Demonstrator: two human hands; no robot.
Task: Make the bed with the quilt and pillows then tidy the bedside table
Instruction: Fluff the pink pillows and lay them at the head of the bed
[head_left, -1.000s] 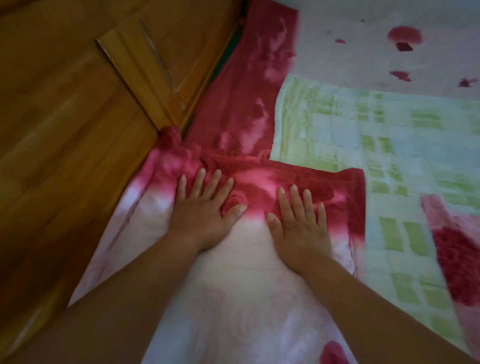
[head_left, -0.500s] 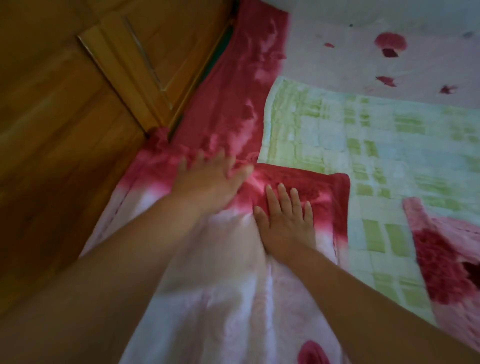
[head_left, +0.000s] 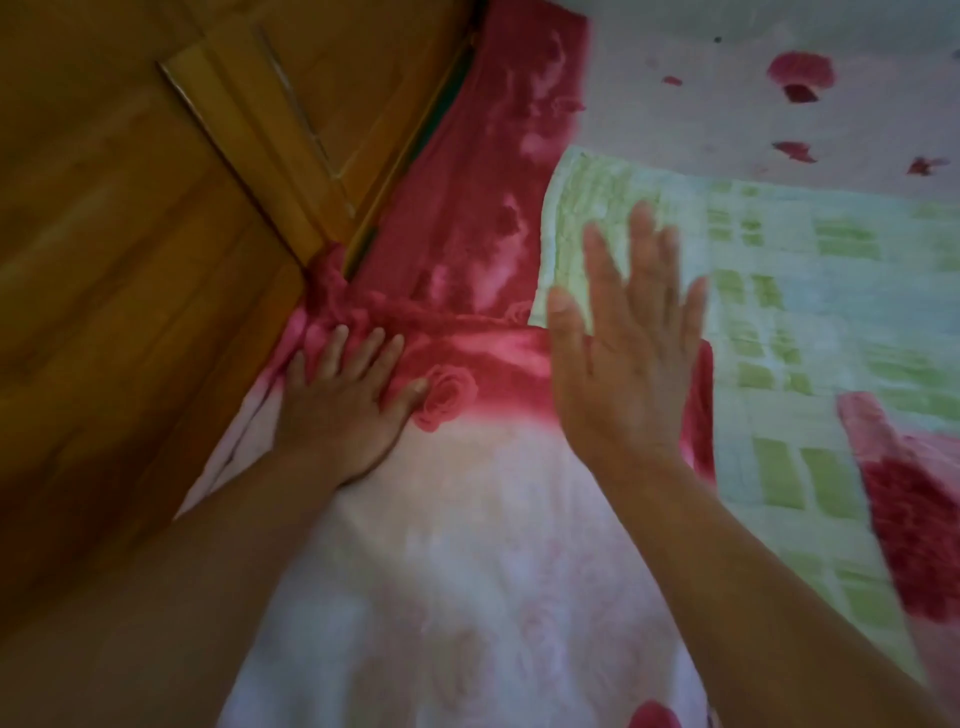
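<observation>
Quilt (head_left: 467, 571) runs lengthwise away, red end farthest.

The left hand (head_left: 343, 400) reaches in from 7 o'clock and lies palm down, its fingers straight and slightly spread toward 1 o'clock. The right hand (head_left: 623, 358), entering from 5 o'clock, is motion-blurred and flat, its fingers pointing to 12 o'clock.

Bed (head_left: 701, 88): pale sheet with red petal print, red band at 12 o'clock running along the wooden frame (head_left: 156, 260) at 10 o'clock. Green-checked quilt (head_left: 831, 291) lies flat at 3 o'clock. Rose-print blanket (head_left: 467, 571) at 6 o'clock; its red edge overlaps the quilt's near edge and is bunched against the frame.
</observation>
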